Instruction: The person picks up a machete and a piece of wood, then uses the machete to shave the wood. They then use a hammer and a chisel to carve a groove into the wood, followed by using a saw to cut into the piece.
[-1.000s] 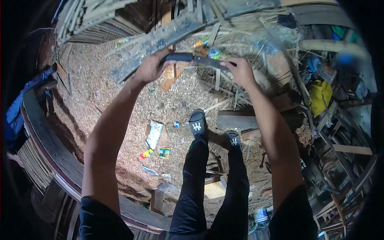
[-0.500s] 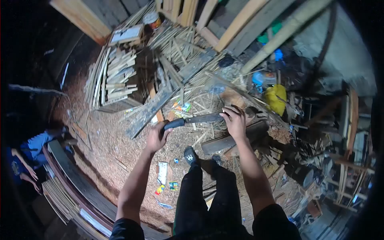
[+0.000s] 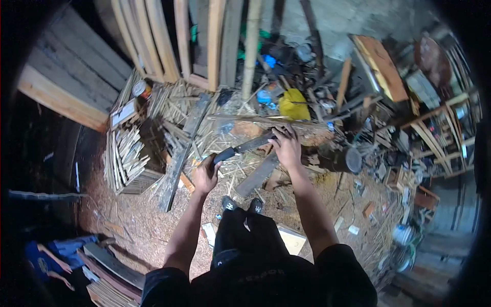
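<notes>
Big knife (image 3: 245,145), long dark blade and black handle, held out level at arm's length above the littered floor (image 3: 138,220), blade pointing right and slightly up. Left hand (image 3: 205,175) closed in a fist round the black handle end. Right hand (image 3: 287,147) resting on the far end of the blade, fingers (image 3: 279,134) curled over its back edge, gripping rather than flat. Both bare arms stretched forward, black sleeves at the bottom edge.

Directly under the knife: dark plank (image 3: 257,175) lying slantwise on the wood chips, with two black slippers (image 3: 241,205) just below it, toes toward the plank. Left of the handle, a long grey board (image 3: 179,153) running from the upper middle of the floor down toward the lower left. Further left, stacked bundle of split bamboo strips (image 3: 124,156), with a round tin (image 3: 138,88) beyond its far end. Loose bamboo slivers (image 3: 225,110) heaped behind the knife, one long thin strip lying across just above the right hand. Yellow cloth or bag (image 3: 293,105) near the far edge of the heap. Dark log section (image 3: 337,158) on its side to the right of the right hand. Upright boards and a bamboo pole (image 3: 251,46) leaning at the top. Wooden frames (image 3: 440,128) piled at the right edge. Another person in blue (image 3: 51,256) low in the bottom left corner, well apart.
</notes>
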`<state>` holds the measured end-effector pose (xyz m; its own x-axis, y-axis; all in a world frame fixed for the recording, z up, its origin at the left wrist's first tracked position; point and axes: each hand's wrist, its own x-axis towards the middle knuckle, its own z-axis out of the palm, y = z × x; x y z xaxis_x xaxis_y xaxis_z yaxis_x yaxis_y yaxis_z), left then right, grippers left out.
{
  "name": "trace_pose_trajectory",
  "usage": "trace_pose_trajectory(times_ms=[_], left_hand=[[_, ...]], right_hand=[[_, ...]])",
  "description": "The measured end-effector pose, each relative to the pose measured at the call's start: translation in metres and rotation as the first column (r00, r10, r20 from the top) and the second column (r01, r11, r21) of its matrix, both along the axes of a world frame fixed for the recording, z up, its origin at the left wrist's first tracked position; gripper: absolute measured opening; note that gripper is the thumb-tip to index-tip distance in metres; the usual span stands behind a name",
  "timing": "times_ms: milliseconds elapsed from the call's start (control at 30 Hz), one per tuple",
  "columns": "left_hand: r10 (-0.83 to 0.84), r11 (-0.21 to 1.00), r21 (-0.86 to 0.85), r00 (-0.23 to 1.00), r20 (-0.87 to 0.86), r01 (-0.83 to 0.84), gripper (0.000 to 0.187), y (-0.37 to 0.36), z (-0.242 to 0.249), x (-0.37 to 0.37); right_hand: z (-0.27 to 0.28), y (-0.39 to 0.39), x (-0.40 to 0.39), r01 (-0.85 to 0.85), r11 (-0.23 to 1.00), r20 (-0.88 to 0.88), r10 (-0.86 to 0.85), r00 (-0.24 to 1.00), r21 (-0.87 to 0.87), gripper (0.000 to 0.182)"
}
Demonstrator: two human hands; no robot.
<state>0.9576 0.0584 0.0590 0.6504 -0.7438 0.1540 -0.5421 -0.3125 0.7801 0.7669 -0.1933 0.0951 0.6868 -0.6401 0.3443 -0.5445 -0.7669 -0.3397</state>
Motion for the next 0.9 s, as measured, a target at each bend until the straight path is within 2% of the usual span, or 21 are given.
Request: trace_pose_trajectory(times_ms=[67, 133, 167, 200, 267, 300, 333, 400, 433, 467, 533, 600, 667, 733, 800, 833, 867, 900], left_hand=[[-0.080, 0.996, 0.028, 0.997, 0.002, 0.080, 0.039, -0.014, 0.024, -0.026], [-0.093, 0.992, 0.086, 0.995, -0.023, 0.095, 0.040, -0.026, 0.041, -0.054], [-0.123, 0.992, -0.011, 0.991, 0.046, 0.124, 0.041, -0.032, 0.027, -0.065], [-0.137, 0.991, 0.002, 0.990, -0.021, 0.137, 0.041, -0.040, 0.034, -0.080], [-0.146, 0.989, -0.020, 0.989, -0.015, 0.146, 0.041, -0.057, 0.025, -0.107], [-0.150, 0.980, -0.134, 0.989, -0.005, 0.148, 0.041, -0.065, 0.019, -0.121], [-0.166, 0.983, -0.078, 0.986, -0.011, 0.164, 0.037, -0.072, 0.017, -0.134], [-0.149, 0.989, -0.028, 0.985, -0.087, 0.147, 0.036, -0.087, 0.013, -0.159], [-0.205, 0.979, -0.056, 0.962, -0.181, 0.198, 0.036, -0.093, 0.015, -0.168], [-0.250, 0.968, -0.051, 0.951, -0.183, 0.245, 0.036, -0.097, 0.016, -0.175], [-0.294, 0.955, -0.064, 0.902, -0.315, 0.289, 0.036, -0.112, 0.016, -0.185], [-0.380, 0.925, -0.104, 0.879, -0.288, 0.365, 0.035, -0.124, 0.020, -0.188], [-0.446, 0.893, -0.186, 0.860, -0.246, 0.410, 0.032, -0.129, 0.022, -0.194], [-0.498, 0.867, -0.173, 0.834, -0.239, 0.468, 0.033, -0.136, 0.017, -0.196], [-0.561, 0.815, -0.276, 0.815, -0.149, 0.510, 0.038, -0.141, 0.010, -0.203], [-0.541, 0.818, -0.105, 0.695, -0.474, 0.565, 0.038, -0.132, 0.054, -0.208], [-0.559, 0.801, -0.099, 0.680, -0.475, 0.590, 0.038, -0.130, 0.058, -0.213], [-0.591, 0.778, -0.125, 0.648, -0.480, 0.616, 0.038, -0.130, 0.060, -0.219]], right_hand=[[0.001, -0.001, -0.042, 0.045, 0.999, -0.014, -0.045, 0.999, -0.022, 0.039], [0.007, 0.009, -0.078, 0.145, 0.989, 0.121, -0.146, 0.982, 0.019, 0.042], [0.010, 0.014, -0.095, 0.181, 0.982, 0.161, -0.186, 0.969, 0.047, 0.043], [0.009, 0.022, -0.109, 0.215, 0.975, 0.168, -0.221, 0.961, 0.049, 0.043], [0.002, 0.038, -0.127, 0.312, 0.911, 0.317, -0.390, 0.865, 0.270, 0.041], [0.006, 0.049, -0.134, 0.333, 0.890, 0.351, -0.433, 0.830, 0.312, 0.039], [0.004, 0.059, -0.139, 0.361, 0.860, 0.377, -0.488, 0.787, 0.360, 0.038], [-0.002, 0.077, -0.148, 0.375, 0.864, 0.420, -0.494, 0.762, 0.335, 0.038], [0.002, 0.085, -0.150, 0.382, 0.821, 0.377, -0.544, 0.750, 0.424, 0.040], [0.005, 0.093, -0.151, 0.422, 0.799, 0.372, -0.581, 0.724, 0.428, 0.040], [0.012, 0.100, -0.154, 0.405, 0.758, 0.418, -0.631, 0.653, 0.512, 0.041], [0.025, 0.107, -0.157, 0.475, 0.724, 0.406, -0.681, 0.610, 0.501, 0.042], [0.031, 0.114, -0.158, 0.552, 0.658, 0.265, -0.732, 0.628, 0.511, 0.044], [0.020, 0.115, -0.155, 0.546, 0.617, 0.291, -0.770, 0.568, 0.566, 0.044], [0.016, 0.116, -0.151, 0.447, 0.561, 0.320, -0.801, 0.507, 0.696, 0.045], [0.034, 0.119, -0.149, 0.454, 0.492, 0.270, -0.841, 0.469, 0.742, 0.044], [0.036, 0.120, -0.148, 0.466, 0.474, 0.268, -0.856, 0.442, 0.747, 0.044], [0.037, 0.121, -0.148, 0.458, 0.444, 0.307, -0.887, 0.345, 0.770, 0.040]])
